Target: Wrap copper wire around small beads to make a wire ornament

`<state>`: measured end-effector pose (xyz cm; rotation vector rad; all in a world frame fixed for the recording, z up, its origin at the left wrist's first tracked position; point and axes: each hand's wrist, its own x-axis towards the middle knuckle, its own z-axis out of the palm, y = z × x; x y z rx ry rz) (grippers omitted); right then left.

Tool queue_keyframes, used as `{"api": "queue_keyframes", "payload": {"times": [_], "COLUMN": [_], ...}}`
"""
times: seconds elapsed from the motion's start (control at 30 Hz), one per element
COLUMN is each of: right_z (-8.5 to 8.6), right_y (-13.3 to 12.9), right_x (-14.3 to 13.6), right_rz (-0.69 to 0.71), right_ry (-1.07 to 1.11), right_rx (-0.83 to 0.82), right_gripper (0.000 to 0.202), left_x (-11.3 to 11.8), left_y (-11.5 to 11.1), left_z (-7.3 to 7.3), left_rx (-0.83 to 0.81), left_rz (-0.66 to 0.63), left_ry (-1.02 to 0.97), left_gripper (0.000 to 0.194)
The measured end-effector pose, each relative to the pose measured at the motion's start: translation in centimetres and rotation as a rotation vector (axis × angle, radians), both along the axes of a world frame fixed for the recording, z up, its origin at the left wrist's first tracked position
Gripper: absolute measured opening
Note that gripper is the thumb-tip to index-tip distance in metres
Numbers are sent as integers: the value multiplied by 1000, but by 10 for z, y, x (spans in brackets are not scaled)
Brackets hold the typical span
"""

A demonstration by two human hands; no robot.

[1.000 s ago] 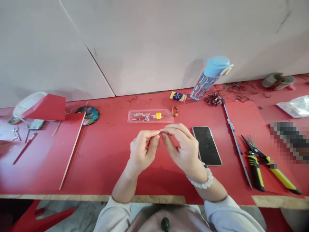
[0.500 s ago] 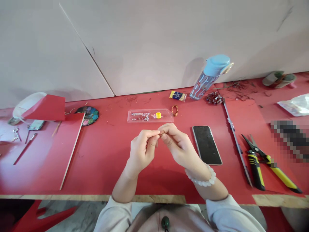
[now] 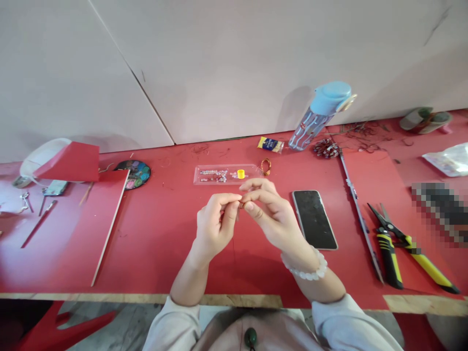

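My left hand [image 3: 215, 222] and my right hand [image 3: 274, 214] meet fingertip to fingertip above the middle of the red table. Between their thumbs and index fingers they pinch a small copper-brown piece [image 3: 242, 204], mostly hidden; its kind is too small to make out. A bracelet of pale beads circles my right wrist. Just beyond the fingers lies a clear tray [image 3: 197, 180] with several small beads [image 3: 215, 174] and a yellow cap [image 3: 240, 174] in it. A coil of copper-coloured wire [image 3: 266, 167] rests by the tray's right end.
At right are a phone [image 3: 315, 219], a long thin strip [image 3: 360, 214] and yellow-black shears [image 3: 393, 239] with blades apart. A blue-lidded bottle [image 3: 318, 117] and a small packet [image 3: 270, 144] stand near the wall. Leftward lie a board [image 3: 109, 229], a paint palette [image 3: 137, 174] and a brush [image 3: 38, 224].
My right hand's fingers have lifted and spread a little, showing more of the copper-brown piece. My left hand has stayed nearly in place.
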<state>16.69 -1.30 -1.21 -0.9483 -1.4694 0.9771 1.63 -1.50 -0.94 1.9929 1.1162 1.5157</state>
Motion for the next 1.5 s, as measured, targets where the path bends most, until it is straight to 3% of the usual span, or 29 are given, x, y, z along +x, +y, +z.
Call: {"api": "queue_keyframes", "payload": {"times": [0.1,0.2,0.57,0.7,0.97,1.23,1.5], "right_z": [3,5,5,6,2,-2,-1], "right_y": [-3,-5,-2,-2,1,8,13], "right_x": [2,2,2,1,4,8,13], "right_rz": [-212,-332,-310,-232,3,228,437], "right_ry": [-215,-337,-309,-211,28,241,393], "right_rx": [203,299,173,146,-101,-185,-300], "right_gripper": [12,14,9,13,10,9,12], "left_x": [1,3,8,7,7,5,4], "left_y": [-1,-3,-7,-7,-7,-6,-6], "left_z": [0,1,-3,-2,-2,1,3], "left_rx": [0,7,110,138,145,75,72], "left_rz": [12,28,82,83,34,3,51], "left_ry": [40,86,209,204,173,104,105], "left_gripper": [10,11,13,12,11,10,10]}}
